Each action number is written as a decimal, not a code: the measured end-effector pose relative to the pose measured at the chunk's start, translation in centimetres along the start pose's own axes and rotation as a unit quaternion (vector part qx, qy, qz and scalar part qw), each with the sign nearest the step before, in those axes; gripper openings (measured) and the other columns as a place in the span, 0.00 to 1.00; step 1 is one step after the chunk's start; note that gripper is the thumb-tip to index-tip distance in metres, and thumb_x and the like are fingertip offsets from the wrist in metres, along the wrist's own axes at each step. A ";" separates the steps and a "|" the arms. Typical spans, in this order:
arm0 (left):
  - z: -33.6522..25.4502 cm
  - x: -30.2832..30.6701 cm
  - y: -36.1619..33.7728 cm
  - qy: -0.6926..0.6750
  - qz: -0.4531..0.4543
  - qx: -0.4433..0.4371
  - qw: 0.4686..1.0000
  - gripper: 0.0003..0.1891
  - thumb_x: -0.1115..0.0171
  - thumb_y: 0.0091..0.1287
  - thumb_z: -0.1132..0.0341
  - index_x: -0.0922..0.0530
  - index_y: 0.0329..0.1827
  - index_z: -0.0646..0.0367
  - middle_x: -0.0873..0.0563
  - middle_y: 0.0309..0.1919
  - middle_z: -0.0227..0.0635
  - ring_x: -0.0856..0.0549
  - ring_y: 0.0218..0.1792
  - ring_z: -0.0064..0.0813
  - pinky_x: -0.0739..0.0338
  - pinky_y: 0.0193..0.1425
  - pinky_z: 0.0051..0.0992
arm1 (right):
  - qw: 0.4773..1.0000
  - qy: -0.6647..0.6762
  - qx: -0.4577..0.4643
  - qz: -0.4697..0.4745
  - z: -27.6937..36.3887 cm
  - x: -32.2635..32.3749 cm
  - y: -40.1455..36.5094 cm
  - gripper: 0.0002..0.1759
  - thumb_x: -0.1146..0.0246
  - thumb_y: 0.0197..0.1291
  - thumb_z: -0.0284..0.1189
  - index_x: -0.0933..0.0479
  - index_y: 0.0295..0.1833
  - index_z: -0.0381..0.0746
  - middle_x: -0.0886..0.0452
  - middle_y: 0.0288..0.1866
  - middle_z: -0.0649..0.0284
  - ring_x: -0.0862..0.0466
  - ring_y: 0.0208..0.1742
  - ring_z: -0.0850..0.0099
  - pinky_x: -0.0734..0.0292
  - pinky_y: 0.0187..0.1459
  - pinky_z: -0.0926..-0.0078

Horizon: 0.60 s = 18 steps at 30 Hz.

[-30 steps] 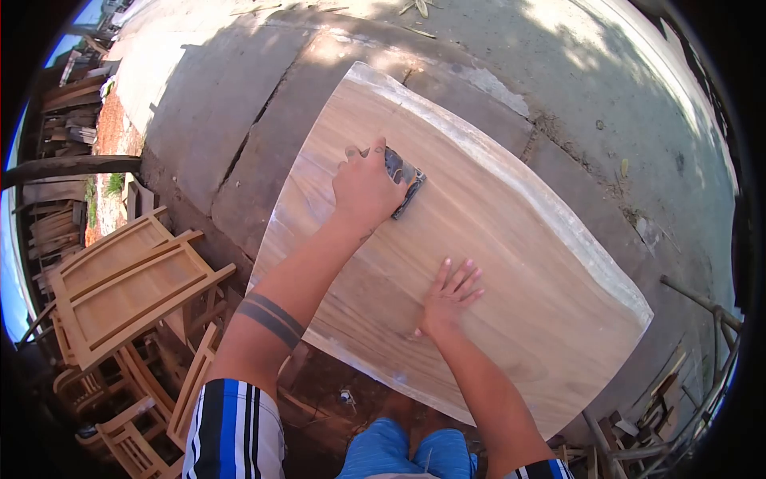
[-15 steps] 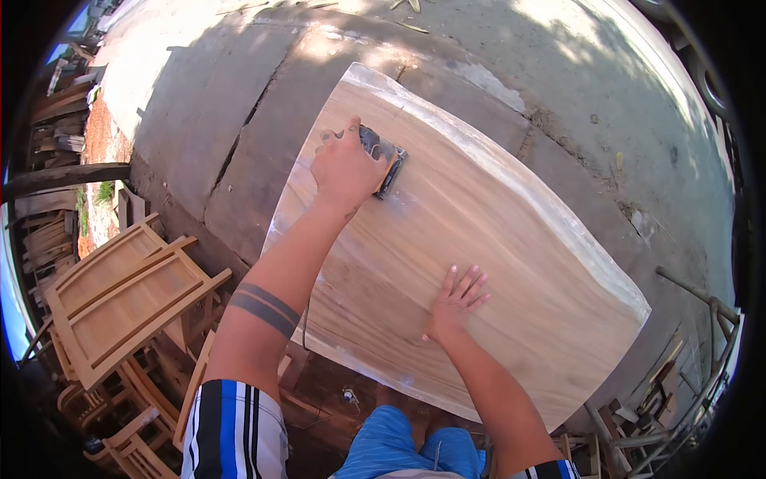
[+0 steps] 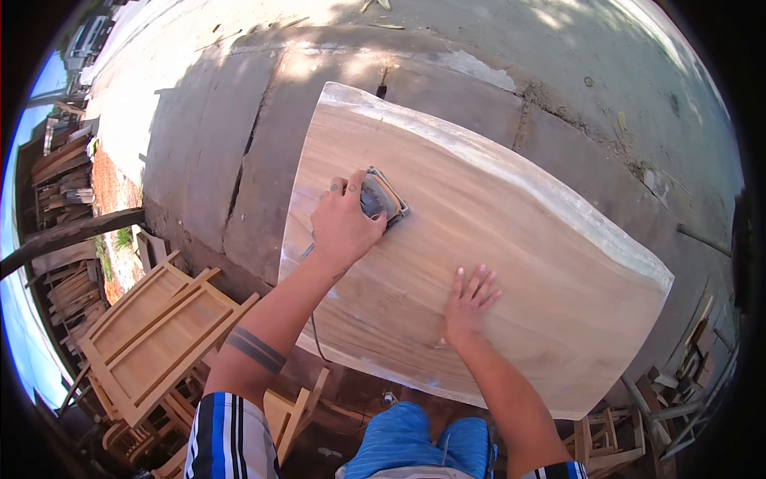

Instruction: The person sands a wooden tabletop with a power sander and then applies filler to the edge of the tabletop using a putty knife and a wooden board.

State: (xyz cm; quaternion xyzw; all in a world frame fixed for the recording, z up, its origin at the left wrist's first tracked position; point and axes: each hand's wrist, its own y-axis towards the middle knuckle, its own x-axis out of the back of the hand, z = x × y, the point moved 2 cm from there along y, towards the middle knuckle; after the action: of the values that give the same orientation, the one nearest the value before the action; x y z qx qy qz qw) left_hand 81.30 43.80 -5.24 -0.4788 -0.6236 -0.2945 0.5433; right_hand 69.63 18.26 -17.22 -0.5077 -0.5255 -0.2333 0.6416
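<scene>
A large wooden slab (image 3: 519,319) with a pale, rough live edge along its far side lies in front of me. On its upper left part my left hand (image 3: 345,219) is wrapped round a dark power sander (image 3: 384,195), whose flat base rests on the wood. A thin cord runs down from the sander past the slab's near left edge. My right hand (image 3: 471,303) lies flat on the slab right of its middle, fingers spread, holding nothing.
Wooden panel frames (image 3: 159,327) and chair parts are piled at the left, with stacked boards (image 3: 68,188) behind. A dark beam (image 3: 80,235) juts in at left. At lower right are metal bars and wood scraps (image 3: 694,347). Cracked paving (image 3: 199,136) surrounds the slab.
My left hand has drawn the sander nearer to me along the slab. The right hand keeps its flat pose on the wood. The camera view has shifted somewhat.
</scene>
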 end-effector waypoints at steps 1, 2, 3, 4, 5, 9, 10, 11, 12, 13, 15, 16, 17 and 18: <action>-1.2 -0.4 -0.7 0.005 -0.001 -0.002 1.000 0.31 0.23 0.48 0.57 0.23 0.58 0.50 0.18 0.46 0.42 0.14 0.45 0.46 0.17 0.44 0.42 | 1.000 -0.007 -0.003 -0.023 0.1 -0.3 0.0 0.87 0.14 0.26 0.49 0.70 0.82 0.33 0.75 0.79 0.24 0.71 0.78 0.22 0.65 0.70 0.18; -2.1 -0.6 -1.0 0.012 0.002 -0.016 1.000 0.31 0.24 0.49 0.58 0.23 0.57 0.50 0.18 0.46 0.42 0.14 0.45 0.47 0.17 0.44 0.42 | 0.999 -0.015 -0.006 -0.047 0.2 -0.1 0.1 0.87 0.14 0.26 0.49 0.70 0.82 0.33 0.75 0.79 0.24 0.71 0.78 0.22 0.65 0.70 0.18; -2.7 -0.7 -1.2 0.019 0.003 -0.028 0.999 0.30 0.24 0.49 0.58 0.23 0.57 0.50 0.19 0.46 0.42 0.14 0.44 0.47 0.17 0.44 0.42 | 1.000 -0.002 -0.004 0.002 0.2 -0.2 0.1 0.87 0.14 0.26 0.49 0.70 0.82 0.33 0.75 0.79 0.24 0.71 0.78 0.22 0.65 0.70 0.18; -2.9 -0.8 -1.4 0.025 0.006 -0.037 0.999 0.30 0.24 0.49 0.59 0.23 0.57 0.50 0.19 0.46 0.42 0.14 0.44 0.47 0.17 0.44 0.42 | 0.999 0.010 0.001 0.052 0.0 0.3 0.2 0.87 0.14 0.26 0.49 0.70 0.82 0.33 0.75 0.79 0.24 0.71 0.78 0.22 0.65 0.70 0.18; -2.5 -0.7 -1.0 0.025 -0.010 -0.038 0.999 0.30 0.24 0.49 0.58 0.23 0.58 0.51 0.18 0.46 0.43 0.14 0.44 0.47 0.17 0.45 0.41 | 0.994 0.021 0.007 0.103 -0.2 1.5 0.1 0.87 0.14 0.26 0.49 0.70 0.82 0.33 0.75 0.79 0.24 0.70 0.78 0.22 0.65 0.70 0.18; 0.6 0.4 3.2 0.026 -0.063 0.064 0.996 0.31 0.25 0.49 0.57 0.23 0.58 0.52 0.18 0.46 0.44 0.14 0.43 0.46 0.17 0.46 0.40 | 0.958 0.093 0.010 0.271 -0.9 5.3 1.4 0.51 0.40 0.63 0.28 0.65 0.83 0.37 0.73 0.81 0.28 0.69 0.79 0.23 0.68 0.69 0.16; 1.3 0.7 4.2 0.028 -0.074 0.097 0.992 0.31 0.25 0.49 0.57 0.23 0.58 0.52 0.18 0.46 0.44 0.14 0.43 0.46 0.17 0.46 0.40 | 0.964 0.095 0.008 0.248 -0.7 4.7 1.3 0.50 0.41 0.64 0.28 0.65 0.83 0.37 0.73 0.81 0.28 0.69 0.79 0.23 0.68 0.69 0.16; 1.6 0.9 4.7 0.031 -0.086 0.127 0.988 0.31 0.25 0.49 0.56 0.23 0.58 0.52 0.19 0.46 0.45 0.14 0.43 0.46 0.17 0.46 0.40 | 0.969 0.099 0.005 0.225 -0.6 4.1 1.2 0.50 0.41 0.64 0.27 0.65 0.83 0.37 0.73 0.81 0.29 0.69 0.79 0.23 0.68 0.69 0.16; 1.4 0.8 4.4 0.031 -0.066 0.123 0.990 0.31 0.25 0.50 0.56 0.23 0.59 0.52 0.19 0.46 0.45 0.14 0.43 0.46 0.17 0.46 0.40 | 0.966 0.105 0.002 0.234 -0.7 3.6 1.0 0.49 0.42 0.65 0.27 0.65 0.83 0.37 0.73 0.81 0.29 0.69 0.79 0.23 0.69 0.69 0.16; 1.0 0.7 3.8 0.032 -0.047 0.117 0.991 0.31 0.25 0.50 0.56 0.23 0.59 0.52 0.19 0.46 0.44 0.14 0.43 0.47 0.17 0.46 0.41 | 0.964 0.113 0.000 0.243 -0.7 3.9 1.1 0.49 0.42 0.65 0.27 0.65 0.83 0.37 0.73 0.81 0.29 0.69 0.79 0.23 0.69 0.69 0.16; -0.3 0.1 2.0 0.030 -0.024 0.074 0.997 0.31 0.25 0.50 0.57 0.23 0.59 0.52 0.19 0.47 0.44 0.14 0.44 0.47 0.17 0.46 0.42 | 0.962 0.122 -0.002 0.246 -0.5 4.1 1.3 0.48 0.43 0.65 0.27 0.65 0.83 0.38 0.73 0.81 0.30 0.69 0.79 0.23 0.69 0.69 0.16; -1.4 -0.5 0.5 0.024 -0.019 0.038 0.999 0.31 0.25 0.50 0.58 0.23 0.59 0.52 0.19 0.47 0.44 0.15 0.45 0.47 0.18 0.45 0.42 | 0.962 0.122 -0.002 0.243 -0.6 3.8 1.2 0.48 0.43 0.66 0.27 0.65 0.83 0.38 0.73 0.81 0.30 0.69 0.79 0.23 0.69 0.69 0.16; -2.4 -0.6 -0.5 0.027 0.004 0.004 1.000 0.31 0.24 0.50 0.58 0.23 0.59 0.52 0.19 0.48 0.44 0.15 0.45 0.47 0.18 0.45 0.42 | 0.963 0.121 -0.003 0.239 -0.6 3.6 1.3 0.48 0.44 0.66 0.27 0.65 0.83 0.38 0.73 0.81 0.30 0.69 0.79 0.23 0.69 0.69 0.16; -3.3 -0.8 -1.5 0.029 0.027 -0.028 0.999 0.31 0.24 0.50 0.58 0.24 0.59 0.51 0.19 0.48 0.44 0.15 0.46 0.47 0.18 0.45 0.42 | 0.960 0.118 0.001 0.255 -0.7 4.3 1.4 0.49 0.43 0.65 0.27 0.65 0.83 0.38 0.73 0.81 0.30 0.69 0.79 0.23 0.69 0.69 0.16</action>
State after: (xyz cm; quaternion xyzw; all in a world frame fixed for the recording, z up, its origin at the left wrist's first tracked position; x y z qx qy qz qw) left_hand 81.23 40.11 -4.97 -0.5016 -0.5861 -0.3109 0.5551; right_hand 72.55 19.19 -13.88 -0.5933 -0.2996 -0.1192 0.7376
